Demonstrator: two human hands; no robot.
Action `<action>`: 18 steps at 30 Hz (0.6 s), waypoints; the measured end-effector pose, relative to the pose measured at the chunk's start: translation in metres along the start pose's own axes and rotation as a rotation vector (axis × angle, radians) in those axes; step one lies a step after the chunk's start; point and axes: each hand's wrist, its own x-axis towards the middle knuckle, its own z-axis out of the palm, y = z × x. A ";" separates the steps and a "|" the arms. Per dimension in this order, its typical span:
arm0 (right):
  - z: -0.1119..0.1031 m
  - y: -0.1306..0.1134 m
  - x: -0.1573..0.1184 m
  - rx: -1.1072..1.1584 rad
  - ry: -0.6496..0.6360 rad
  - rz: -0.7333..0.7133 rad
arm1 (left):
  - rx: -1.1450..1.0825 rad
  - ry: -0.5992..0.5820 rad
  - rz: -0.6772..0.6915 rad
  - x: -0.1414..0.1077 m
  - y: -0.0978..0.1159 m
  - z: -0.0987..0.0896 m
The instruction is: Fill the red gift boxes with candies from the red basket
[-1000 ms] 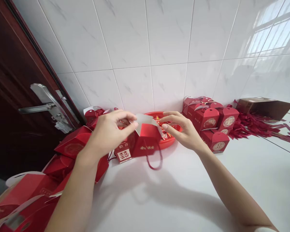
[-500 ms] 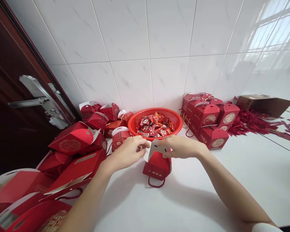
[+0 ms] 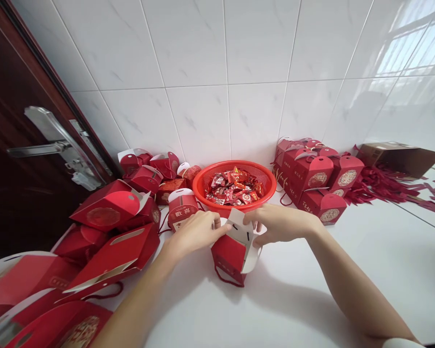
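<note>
A small red gift box (image 3: 227, 255) with a dark red cord handle stands on the white table in front of me. Its top flaps are up, showing the white inside and two dark slots. My right hand (image 3: 279, 224) grips the flaps at the back right, thumb and fingers closed on the card. From the other side my left hand (image 3: 201, 233) pinches the left flap with thumb and curled fingers. Just behind the box is a red plastic basket (image 3: 199, 186) of wrapped candies (image 3: 235, 186).
Several red gift boxes (image 3: 108, 205) are piled at the left, beside a dark door with a metal handle (image 3: 54, 140). More red boxes (image 3: 313, 171) are stacked at the back right. Beyond them a cardboard box (image 3: 402, 154) lies with dark red paper shreds (image 3: 380, 186). A tiled wall is behind.
The gift box has turned, so its right flap now spreads outward and its inside shows more. My right hand has moved slightly right, and my left hand has followed the left flap.
</note>
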 end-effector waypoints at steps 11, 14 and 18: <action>0.002 0.008 0.002 -0.097 -0.174 0.238 | -0.004 -0.356 0.233 -0.012 -0.015 -0.016; 0.003 0.009 0.006 -0.101 -0.162 0.260 | 0.040 -0.278 0.199 -0.009 -0.006 -0.006; -0.003 0.014 0.001 -0.121 -0.061 0.287 | 0.031 -0.188 0.226 -0.005 -0.007 -0.007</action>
